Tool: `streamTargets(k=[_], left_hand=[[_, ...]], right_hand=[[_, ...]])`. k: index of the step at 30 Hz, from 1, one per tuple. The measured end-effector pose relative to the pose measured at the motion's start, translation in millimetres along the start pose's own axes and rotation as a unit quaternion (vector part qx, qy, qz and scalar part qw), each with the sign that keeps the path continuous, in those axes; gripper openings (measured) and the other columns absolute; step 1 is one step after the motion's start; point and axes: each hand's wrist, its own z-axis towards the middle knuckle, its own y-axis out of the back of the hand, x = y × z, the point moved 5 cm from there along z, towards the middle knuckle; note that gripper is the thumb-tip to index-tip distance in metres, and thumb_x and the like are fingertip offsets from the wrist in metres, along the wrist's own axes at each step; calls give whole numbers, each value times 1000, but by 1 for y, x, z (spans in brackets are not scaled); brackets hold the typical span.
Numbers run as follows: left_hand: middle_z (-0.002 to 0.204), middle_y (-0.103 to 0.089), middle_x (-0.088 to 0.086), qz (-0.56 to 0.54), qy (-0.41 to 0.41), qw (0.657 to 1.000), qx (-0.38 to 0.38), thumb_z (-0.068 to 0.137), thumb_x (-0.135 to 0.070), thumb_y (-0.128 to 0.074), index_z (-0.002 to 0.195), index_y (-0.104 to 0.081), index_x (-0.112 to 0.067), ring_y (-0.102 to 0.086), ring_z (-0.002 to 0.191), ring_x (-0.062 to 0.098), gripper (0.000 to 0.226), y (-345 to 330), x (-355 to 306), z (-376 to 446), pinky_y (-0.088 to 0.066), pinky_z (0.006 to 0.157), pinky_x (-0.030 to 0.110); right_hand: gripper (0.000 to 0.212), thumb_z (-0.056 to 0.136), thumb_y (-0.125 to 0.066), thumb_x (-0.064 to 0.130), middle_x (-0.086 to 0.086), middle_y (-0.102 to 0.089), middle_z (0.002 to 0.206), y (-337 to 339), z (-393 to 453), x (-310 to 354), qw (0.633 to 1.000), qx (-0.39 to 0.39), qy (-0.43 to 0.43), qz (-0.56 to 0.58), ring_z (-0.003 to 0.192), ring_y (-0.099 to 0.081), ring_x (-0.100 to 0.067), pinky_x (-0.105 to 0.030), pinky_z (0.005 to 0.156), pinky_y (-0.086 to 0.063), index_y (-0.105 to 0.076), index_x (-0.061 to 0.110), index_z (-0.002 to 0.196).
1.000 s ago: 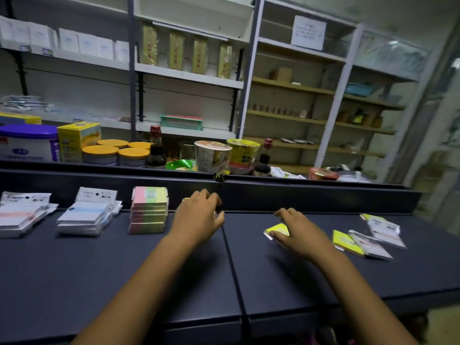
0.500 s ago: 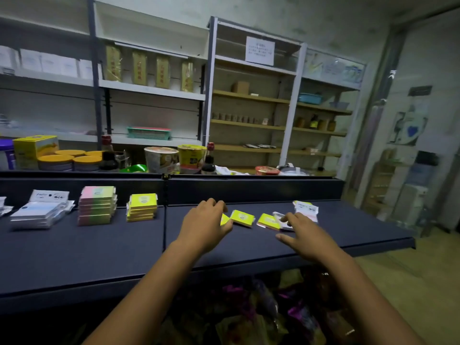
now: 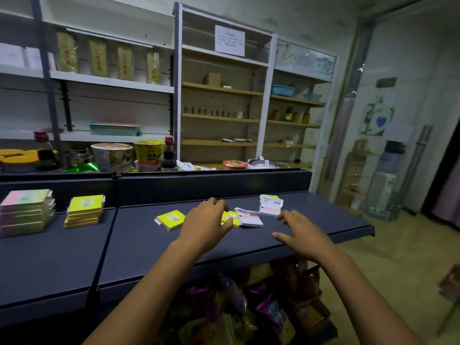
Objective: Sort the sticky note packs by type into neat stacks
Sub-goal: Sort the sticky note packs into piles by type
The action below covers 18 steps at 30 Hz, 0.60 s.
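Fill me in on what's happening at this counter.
A person is sorting sticky note packs on a dark counter. The left hand reaches over a loose yellow pack; the right hand hovers open nearby. Another loose yellow pack and white packs remain unsorted. A neat yellow stack and pastel stack stand left.

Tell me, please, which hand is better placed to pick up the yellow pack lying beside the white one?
Left. The left hand already has its fingers over that yellow pack, while the right hand hovers open, clear of it, nearer the white pack.
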Motion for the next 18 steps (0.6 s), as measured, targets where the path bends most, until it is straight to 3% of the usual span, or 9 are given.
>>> streamTargets(k=[18], left_hand=[[123,-57,-3,-48,10,996,72,94,-45,-51,126,-52,-26,-54,114,20,36,-137,-31,161,-49,88,37]], right_hand=[[44,92,-58,49,6,-48,130,-23,132,-136,1000,-5,-25,14,124,-49,-14,-36,97,-48,-47,28,129]])
